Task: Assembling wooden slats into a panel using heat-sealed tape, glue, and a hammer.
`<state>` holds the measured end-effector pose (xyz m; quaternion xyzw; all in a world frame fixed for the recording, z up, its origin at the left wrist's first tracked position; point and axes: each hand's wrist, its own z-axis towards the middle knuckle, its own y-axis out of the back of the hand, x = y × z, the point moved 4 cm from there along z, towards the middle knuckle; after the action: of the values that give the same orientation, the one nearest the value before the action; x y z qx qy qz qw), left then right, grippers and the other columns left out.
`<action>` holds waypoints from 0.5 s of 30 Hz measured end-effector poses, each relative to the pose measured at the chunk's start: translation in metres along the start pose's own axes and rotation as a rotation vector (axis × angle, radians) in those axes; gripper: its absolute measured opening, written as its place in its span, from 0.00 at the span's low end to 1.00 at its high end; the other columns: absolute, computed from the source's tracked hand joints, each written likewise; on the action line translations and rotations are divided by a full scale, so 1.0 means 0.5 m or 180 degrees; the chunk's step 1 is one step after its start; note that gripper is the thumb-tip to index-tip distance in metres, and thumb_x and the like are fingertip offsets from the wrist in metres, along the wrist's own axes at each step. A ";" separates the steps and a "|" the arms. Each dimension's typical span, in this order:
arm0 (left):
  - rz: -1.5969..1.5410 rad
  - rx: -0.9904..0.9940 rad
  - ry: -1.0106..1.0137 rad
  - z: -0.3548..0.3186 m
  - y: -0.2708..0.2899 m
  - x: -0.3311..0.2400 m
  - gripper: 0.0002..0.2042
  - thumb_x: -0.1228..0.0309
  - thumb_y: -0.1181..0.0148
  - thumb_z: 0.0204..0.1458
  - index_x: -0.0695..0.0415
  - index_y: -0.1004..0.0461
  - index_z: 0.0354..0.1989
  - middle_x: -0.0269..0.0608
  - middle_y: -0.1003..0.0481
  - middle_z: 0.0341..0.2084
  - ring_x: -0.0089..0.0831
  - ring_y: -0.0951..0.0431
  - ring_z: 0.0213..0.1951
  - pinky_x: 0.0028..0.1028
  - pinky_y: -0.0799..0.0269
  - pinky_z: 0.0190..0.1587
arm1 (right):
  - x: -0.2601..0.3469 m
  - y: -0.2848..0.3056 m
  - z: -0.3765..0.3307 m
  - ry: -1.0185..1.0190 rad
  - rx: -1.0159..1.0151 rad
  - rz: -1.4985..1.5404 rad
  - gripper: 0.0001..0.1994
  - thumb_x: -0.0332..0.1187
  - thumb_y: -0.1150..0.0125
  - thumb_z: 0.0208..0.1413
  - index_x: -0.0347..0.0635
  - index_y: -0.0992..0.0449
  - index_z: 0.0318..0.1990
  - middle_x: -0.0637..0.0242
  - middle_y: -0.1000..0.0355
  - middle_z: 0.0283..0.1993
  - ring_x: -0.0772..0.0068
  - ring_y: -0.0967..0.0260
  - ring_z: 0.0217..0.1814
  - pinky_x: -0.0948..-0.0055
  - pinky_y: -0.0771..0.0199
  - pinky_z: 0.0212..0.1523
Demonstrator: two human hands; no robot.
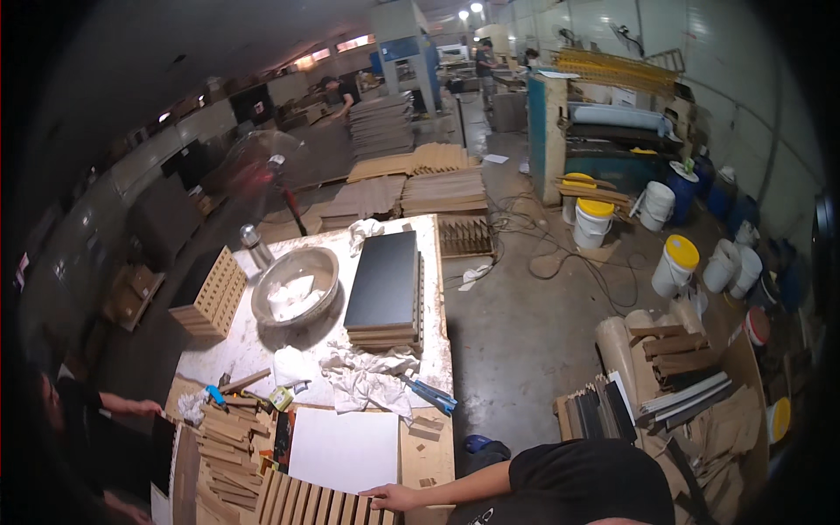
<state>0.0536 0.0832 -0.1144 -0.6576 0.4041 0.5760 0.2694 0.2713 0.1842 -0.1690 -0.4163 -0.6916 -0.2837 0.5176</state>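
My right hand (395,497) reaches in from the right at the lower edge. Its fingers are bent over the end of a row of light wooden strips with dark gaps (302,501), and the lower part of that row is cut off by the frame. My left hand is not in view. Just beyond the strips lies a white sheet or board (343,444) on the worktable (436,385). To its left is a heap of small wooden blocks (229,455), with a yellow tape measure (281,398) and a blue-handled tool (216,395) nearby.
Farther along the table are white rags (367,381), blue pliers-like tools (430,394), a metal basin (296,284) and stacked dark-topped boards (382,293). A co-worker's hand (144,407) is at the left. Wood offcuts (687,359), buckets (593,223) and floor cables (560,258) lie right.
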 end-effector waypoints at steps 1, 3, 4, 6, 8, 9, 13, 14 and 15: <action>0.0078 -0.0001 -0.0066 -0.033 -0.006 -0.033 0.21 0.69 0.53 0.59 0.63 0.39 0.60 0.56 0.33 0.51 0.44 0.33 0.49 0.36 0.39 0.54 | -0.008 -0.005 0.007 0.0391 -0.0429 -0.0175 0.22 0.42 0.51 0.61 0.51 0.37 0.62 0.58 0.26 0.44 0.65 0.31 0.46 0.69 0.33 0.49; 0.0159 -0.0366 0.0062 -0.092 -0.023 -0.085 0.21 0.73 0.52 0.58 0.63 0.39 0.60 0.53 0.32 0.52 0.42 0.31 0.48 0.35 0.36 0.52 | 0.003 -0.019 -0.019 0.0245 -0.0785 -0.0706 0.19 0.45 0.54 0.61 0.46 0.31 0.55 0.57 0.26 0.41 0.58 0.31 0.49 0.65 0.33 0.52; -0.0519 0.0180 -0.0341 -0.088 -0.066 -0.108 0.23 0.67 0.54 0.59 0.62 0.41 0.62 0.52 0.35 0.55 0.42 0.34 0.53 0.38 0.38 0.57 | 0.015 -0.016 -0.022 0.0046 -0.0547 -0.0737 0.20 0.46 0.59 0.63 0.41 0.29 0.50 0.54 0.27 0.43 0.53 0.31 0.50 0.60 0.33 0.53; -0.0910 0.0474 -0.0350 0.005 -0.025 0.056 0.23 0.67 0.53 0.58 0.66 0.41 0.60 0.51 0.34 0.55 0.38 0.32 0.55 0.36 0.40 0.60 | -0.061 0.017 0.015 0.0119 -0.0707 -0.1437 0.18 0.38 0.58 0.62 0.34 0.34 0.53 0.49 0.36 0.55 0.50 0.37 0.56 0.56 0.36 0.53; 0.0202 -0.0063 -0.0494 -0.024 -0.043 -0.008 0.20 0.72 0.49 0.57 0.68 0.37 0.57 0.50 0.33 0.55 0.35 0.32 0.54 0.30 0.39 0.58 | -0.018 0.043 0.001 0.0439 -0.0812 -0.1095 0.23 0.45 0.52 0.61 0.42 0.36 0.59 0.60 0.27 0.33 0.68 0.30 0.35 0.67 0.28 0.40; 0.0187 -0.0375 -0.0281 -0.023 -0.026 0.036 0.20 0.72 0.48 0.57 0.68 0.36 0.56 0.48 0.31 0.53 0.33 0.31 0.52 0.29 0.40 0.57 | 0.005 0.048 -0.016 -0.0265 -0.0818 -0.0694 0.23 0.41 0.49 0.60 0.42 0.37 0.60 0.67 0.29 0.30 0.77 0.33 0.32 0.73 0.30 0.36; -0.0567 -0.0542 0.0086 0.009 -0.046 0.055 0.19 0.74 0.47 0.56 0.70 0.34 0.55 0.41 0.28 0.48 0.26 0.30 0.48 0.23 0.37 0.53 | 0.052 0.044 -0.023 -0.0249 -0.0656 0.0970 0.27 0.31 0.43 0.57 0.43 0.40 0.64 0.69 0.29 0.39 0.82 0.35 0.38 0.80 0.31 0.37; -0.0626 -0.0581 0.0140 0.008 -0.044 0.051 0.18 0.74 0.46 0.56 0.70 0.33 0.54 0.41 0.28 0.47 0.26 0.30 0.48 0.23 0.37 0.53 | 0.049 0.037 -0.022 -0.0312 -0.0581 0.0969 0.27 0.31 0.43 0.57 0.43 0.40 0.64 0.69 0.29 0.39 0.82 0.35 0.38 0.80 0.31 0.37; -0.0695 -0.0599 0.0184 0.003 -0.042 0.045 0.18 0.75 0.46 0.56 0.70 0.33 0.54 0.40 0.27 0.47 0.25 0.29 0.47 0.22 0.37 0.53 | 0.048 0.034 -0.021 -0.0294 -0.0566 0.0937 0.26 0.30 0.43 0.57 0.43 0.40 0.64 0.69 0.29 0.40 0.82 0.35 0.39 0.80 0.32 0.38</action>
<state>0.0705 0.0907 -0.1388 -0.7363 0.2820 0.5594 0.2559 0.2882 0.1906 -0.1436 -0.5697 -0.6184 -0.2455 0.4824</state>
